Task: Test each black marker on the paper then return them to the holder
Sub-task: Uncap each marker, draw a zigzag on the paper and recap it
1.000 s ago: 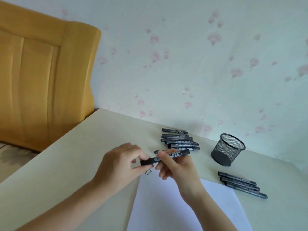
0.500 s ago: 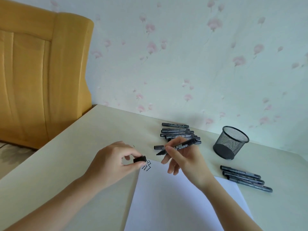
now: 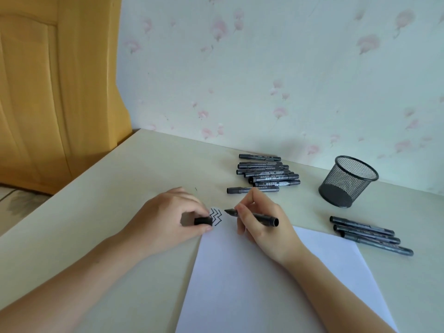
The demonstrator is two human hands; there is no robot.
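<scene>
1. A person sits at a pale table [image 3: 134, 169] set against a flowered wall; only the two bare forearms and hands show, seen from above.
2. The right hand [image 3: 262, 227] pinches an uncapped black marker [image 3: 254, 215] between thumb and fingers, in a writing grip.
3. The marker's long axis runs nearly level, left to right. Its nib points left, toward the left hand, and its blunt rear end points right, toward the holder.
4. The nib sits just above or on the top edge of a white sheet of paper [image 3: 264, 284] (contact is too fine to tell).
5. Just left of the nib, three black zigzag test marks [image 3: 216, 216] are drawn near the paper's top left corner.
6. The left hand [image 3: 173, 219] rests at that corner, its curled fingers and thumb pinching the marker's black cap [image 3: 203, 221], which touches the zigzags' left side.
7. The right hand is the nearer to the fresh paper beside the marks, so the next stroke is probably its work.
8. A black mesh holder [image 3: 348, 181] stands upright, well to the right.
9. A pile of capped markers [image 3: 266, 173] lies beyond the hands; three more markers [image 3: 370, 234] lie right of the paper, near the holder.
</scene>
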